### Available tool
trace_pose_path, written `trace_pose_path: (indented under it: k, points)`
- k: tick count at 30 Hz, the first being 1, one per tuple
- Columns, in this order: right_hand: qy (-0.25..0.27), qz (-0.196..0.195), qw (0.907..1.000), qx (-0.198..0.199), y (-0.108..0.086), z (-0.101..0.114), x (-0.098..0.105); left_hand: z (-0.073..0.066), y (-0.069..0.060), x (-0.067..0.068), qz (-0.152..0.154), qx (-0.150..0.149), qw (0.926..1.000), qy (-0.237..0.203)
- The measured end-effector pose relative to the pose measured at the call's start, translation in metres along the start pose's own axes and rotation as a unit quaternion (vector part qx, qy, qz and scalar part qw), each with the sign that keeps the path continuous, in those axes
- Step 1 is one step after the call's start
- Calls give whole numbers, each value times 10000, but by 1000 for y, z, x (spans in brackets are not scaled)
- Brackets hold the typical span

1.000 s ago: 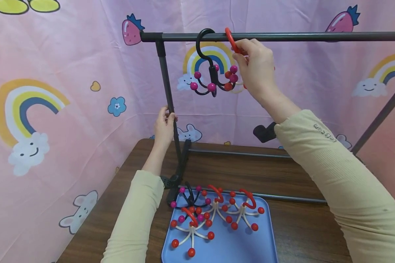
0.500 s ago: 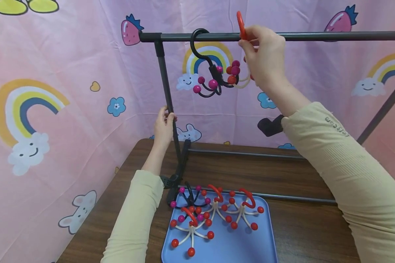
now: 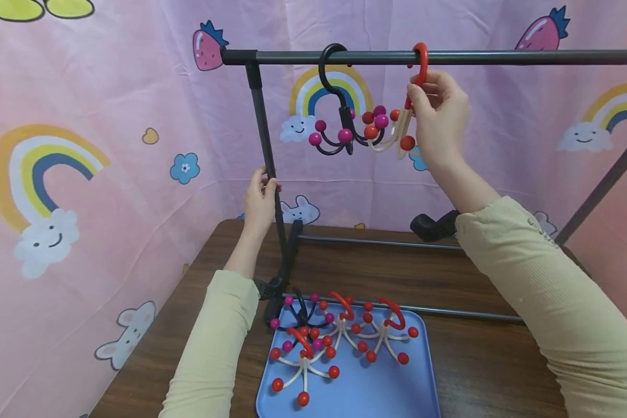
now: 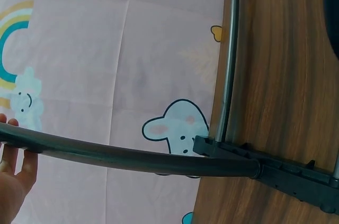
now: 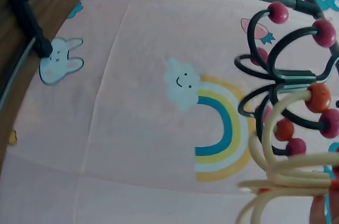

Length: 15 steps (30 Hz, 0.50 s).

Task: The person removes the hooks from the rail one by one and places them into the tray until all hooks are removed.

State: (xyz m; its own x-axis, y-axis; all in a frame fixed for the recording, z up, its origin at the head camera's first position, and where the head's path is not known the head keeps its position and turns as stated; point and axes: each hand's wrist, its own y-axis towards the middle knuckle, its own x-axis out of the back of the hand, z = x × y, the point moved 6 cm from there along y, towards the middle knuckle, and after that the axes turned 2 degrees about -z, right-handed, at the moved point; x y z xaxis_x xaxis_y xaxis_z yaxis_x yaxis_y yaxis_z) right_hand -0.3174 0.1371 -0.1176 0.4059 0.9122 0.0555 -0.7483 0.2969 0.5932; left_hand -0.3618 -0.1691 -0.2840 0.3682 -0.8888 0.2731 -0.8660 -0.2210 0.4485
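My right hand (image 3: 442,113) pinches the red hook of a cream multi-arm hanger (image 3: 403,130) with red ball tips. Its hook loops over the dark horizontal rail (image 3: 528,57). To its left on the rail hangs a black hanger (image 3: 346,119) with magenta ball tips; the two hangers' balls sit close together. In the right wrist view the cream hanger (image 5: 299,178) and black hanger (image 5: 291,78) appear side by side. My left hand (image 3: 261,200) grips the rack's left upright (image 3: 263,128); the left wrist view shows its fingers around that post (image 4: 132,160).
A blue tray (image 3: 397,389) on the wooden table (image 3: 480,371) carries several more hangers, including a cream one (image 3: 304,366) and a black one (image 3: 302,316). The rack's lower bars (image 3: 376,241) run behind the tray. Patterned cloth (image 3: 136,69) covers the walls.
My right hand lifted the red hook above the rail, moved right and lowered it over the rail again, farther from the black hanger's hook. The black hanger swung. My left hand stayed put.
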Motion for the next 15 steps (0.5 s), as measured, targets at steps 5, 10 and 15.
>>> trace_pose_path:
  k: [5, 10, 15]
  points:
    - [345, -194, 9992, -84, -2, -5, 9, 0, 2, -3, 23, -34, 10000, 41]
    - [225, -342, 9991, -71, -1, 5, 16, 6, 2, -1, -36, 144, 9998, 112]
    - [365, -740, 9966, 79, 9, 8, 24, 4, 4, -1, -68, 93, 9998, 162]
